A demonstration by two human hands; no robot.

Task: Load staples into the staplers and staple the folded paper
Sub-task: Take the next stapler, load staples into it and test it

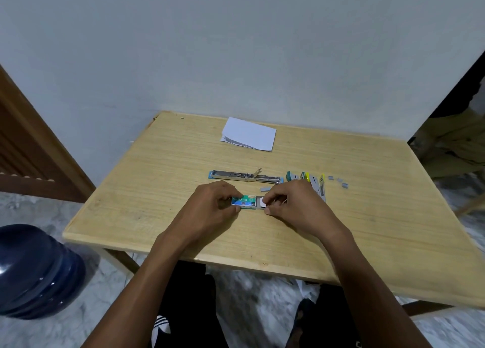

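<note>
- near edge of the table (147, 224): both forearms reach in from the near side, and the hands meet over the near-middle of the top.
- left hand (212, 206): fingers curled, pinching the left end of the green sleeve of the staple box (244, 200). i cannot tell whether the box rests on the wood or sits just above it.
- right hand (294, 203): thumb and fingertips pinch the grey inner tray (261, 204), which sticks out of the sleeve's right end. my judgement: the box is being opened to get at the staples.
- just beyond the box, a short staple strip (265, 189) lies loose on the wood.
- further out, middle: a silver stapler (245, 176) lies swung fully open and flat. it is too small for me to tell whether staples sit in it.
- right of it: a bunch of small staplers (312, 183) in teal, yellow and grey, lying opened out side by side; count unclear. a few staple bits (339, 182) lie right of them.
- far, middle: the folded paper (249, 134), a white stack well apart from every stapler. no staple shows in it.
- status (judgement): early. loading is the step in hand. left to do: feed the staples, close the staplers and staple the paper.
</note>
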